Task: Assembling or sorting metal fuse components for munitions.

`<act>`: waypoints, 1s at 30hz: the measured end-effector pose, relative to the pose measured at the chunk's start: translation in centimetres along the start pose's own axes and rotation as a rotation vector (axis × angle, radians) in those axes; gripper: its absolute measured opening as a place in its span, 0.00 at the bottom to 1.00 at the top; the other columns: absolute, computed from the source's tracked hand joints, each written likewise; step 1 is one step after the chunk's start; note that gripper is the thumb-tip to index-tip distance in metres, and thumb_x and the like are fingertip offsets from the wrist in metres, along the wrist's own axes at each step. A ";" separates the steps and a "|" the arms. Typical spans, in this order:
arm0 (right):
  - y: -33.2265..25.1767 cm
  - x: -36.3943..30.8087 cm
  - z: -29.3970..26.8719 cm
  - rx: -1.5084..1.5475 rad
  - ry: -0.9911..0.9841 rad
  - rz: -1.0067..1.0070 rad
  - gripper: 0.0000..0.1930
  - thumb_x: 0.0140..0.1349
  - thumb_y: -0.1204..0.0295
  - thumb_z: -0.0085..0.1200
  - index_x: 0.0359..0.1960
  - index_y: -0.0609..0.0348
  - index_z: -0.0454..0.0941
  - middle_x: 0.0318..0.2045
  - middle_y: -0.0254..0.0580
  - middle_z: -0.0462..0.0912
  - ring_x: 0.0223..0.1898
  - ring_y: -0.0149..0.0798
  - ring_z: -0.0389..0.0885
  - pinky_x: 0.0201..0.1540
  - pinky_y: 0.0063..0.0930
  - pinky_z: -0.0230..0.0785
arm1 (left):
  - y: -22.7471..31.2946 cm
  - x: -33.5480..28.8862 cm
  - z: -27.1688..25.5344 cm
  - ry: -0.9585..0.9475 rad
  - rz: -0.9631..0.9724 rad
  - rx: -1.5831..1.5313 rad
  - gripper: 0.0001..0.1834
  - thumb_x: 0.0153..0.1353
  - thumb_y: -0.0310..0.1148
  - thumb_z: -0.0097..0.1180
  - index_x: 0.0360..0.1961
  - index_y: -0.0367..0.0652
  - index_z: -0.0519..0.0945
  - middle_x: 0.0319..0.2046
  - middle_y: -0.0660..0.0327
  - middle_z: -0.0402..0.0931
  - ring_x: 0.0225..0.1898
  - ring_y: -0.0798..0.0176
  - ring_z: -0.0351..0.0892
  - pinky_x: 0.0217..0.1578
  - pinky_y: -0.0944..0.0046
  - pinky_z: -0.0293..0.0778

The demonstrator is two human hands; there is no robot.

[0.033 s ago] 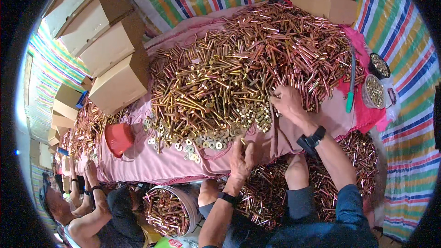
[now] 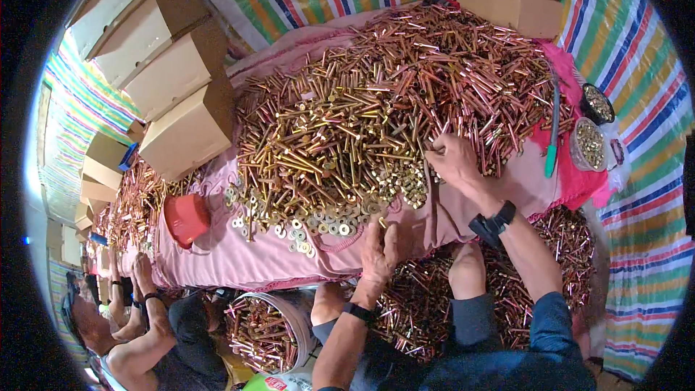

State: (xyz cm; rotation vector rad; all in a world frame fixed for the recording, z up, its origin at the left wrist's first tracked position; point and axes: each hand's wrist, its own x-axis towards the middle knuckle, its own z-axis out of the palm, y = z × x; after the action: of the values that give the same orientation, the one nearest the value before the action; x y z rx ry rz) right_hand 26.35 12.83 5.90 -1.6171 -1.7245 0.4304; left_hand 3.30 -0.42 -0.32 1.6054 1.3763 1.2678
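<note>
Working two-handed at a heap of bolts, nuts and washers

Seen from above, a person's left hand (image 2: pixel 378 257) is raised at the near edge of a pink cloth (image 2: pixel 246 257), thumb and fingers bent around a small brass-coloured piece (image 2: pixel 384 223) at the fingertips. The right hand (image 2: pixel 454 161) reaches farther in, fingers curled toward the thumb beside the heap; whether it grips anything cannot be told.

Just left of the right hand lie small nuts (image 2: pixel 411 185). Beyond them spread long bolts (image 2: pixel 311 145), and flat washers (image 2: pixel 344 229) lie near the left hand. A red tub (image 2: pixel 186 219) stands farther left.

For careful handling, a light fingertip pinch should suit such small pieces best. Steadying the left hand's piece while the right picks singly from the edge would likely avoid tangled bolts sliding into the nuts.
</note>
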 end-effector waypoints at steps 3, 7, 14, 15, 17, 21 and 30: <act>-1.5 -1.8 -0.3 0.265 -0.010 0.082 0.13 0.61 0.67 0.61 0.39 0.68 0.81 0.27 0.47 0.83 0.27 0.37 0.80 0.31 0.34 0.73 | -1.6 -0.2 -1.0 -0.023 -0.026 0.024 0.12 0.73 0.33 0.54 0.51 0.38 0.77 0.35 0.53 0.76 0.36 0.51 0.76 0.39 0.55 0.73; -0.8 -5.8 0.1 0.456 0.081 0.049 0.14 0.60 0.72 0.61 0.46 0.67 0.79 0.33 0.42 0.84 0.34 0.36 0.83 0.38 0.32 0.76 | -0.6 0.6 -0.1 0.040 0.088 0.014 0.08 0.72 0.32 0.54 0.42 0.38 0.79 0.31 0.50 0.74 0.34 0.48 0.75 0.38 0.54 0.72; 2.7 -11.6 -1.9 0.112 -0.311 0.000 0.19 0.60 0.77 0.58 0.53 0.66 0.74 0.37 0.47 0.84 0.41 0.39 0.85 0.41 0.37 0.77 | 0.7 1.0 -0.6 0.055 0.190 0.109 0.07 0.69 0.30 0.58 0.39 0.37 0.78 0.26 0.51 0.71 0.29 0.49 0.72 0.32 0.55 0.69; 2.6 -11.7 -2.2 -0.020 -0.281 -0.132 0.19 0.61 0.76 0.58 0.53 0.66 0.74 0.36 0.47 0.84 0.40 0.40 0.85 0.41 0.37 0.76 | 0.5 0.9 -0.6 0.057 0.180 0.110 0.06 0.69 0.30 0.59 0.38 0.37 0.78 0.25 0.51 0.71 0.28 0.49 0.72 0.31 0.55 0.69; 2.3 -12.0 -2.5 -0.212 -0.243 -0.296 0.20 0.61 0.76 0.58 0.55 0.65 0.74 0.35 0.48 0.84 0.39 0.41 0.84 0.42 0.39 0.76 | -0.2 0.7 -0.6 0.061 0.160 0.113 0.06 0.68 0.30 0.59 0.38 0.38 0.78 0.25 0.51 0.70 0.27 0.49 0.71 0.30 0.55 0.69; 0.2 -10.6 -2.2 0.069 -0.228 -0.136 0.24 0.61 0.79 0.58 0.60 0.61 0.72 0.37 0.44 0.82 0.37 0.36 0.83 0.40 0.35 0.77 | -0.6 0.7 -0.1 0.045 0.154 0.104 0.06 0.67 0.30 0.60 0.37 0.38 0.78 0.25 0.52 0.70 0.26 0.50 0.71 0.29 0.56 0.69; -10.1 -7.9 1.0 0.676 -0.152 -0.059 0.29 0.63 0.77 0.58 0.67 0.59 0.68 0.43 0.44 0.82 0.42 0.34 0.84 0.43 0.29 0.81 | 0.1 0.6 -0.6 0.022 0.090 0.097 0.05 0.66 0.28 0.60 0.40 0.39 0.80 0.29 0.51 0.76 0.32 0.47 0.77 0.34 0.54 0.73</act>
State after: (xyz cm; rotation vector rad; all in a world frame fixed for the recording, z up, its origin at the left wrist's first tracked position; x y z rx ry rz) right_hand 17.98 3.88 9.86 -1.0594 -1.4955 1.0024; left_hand 2.77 0.09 0.12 1.7412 1.4118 1.2927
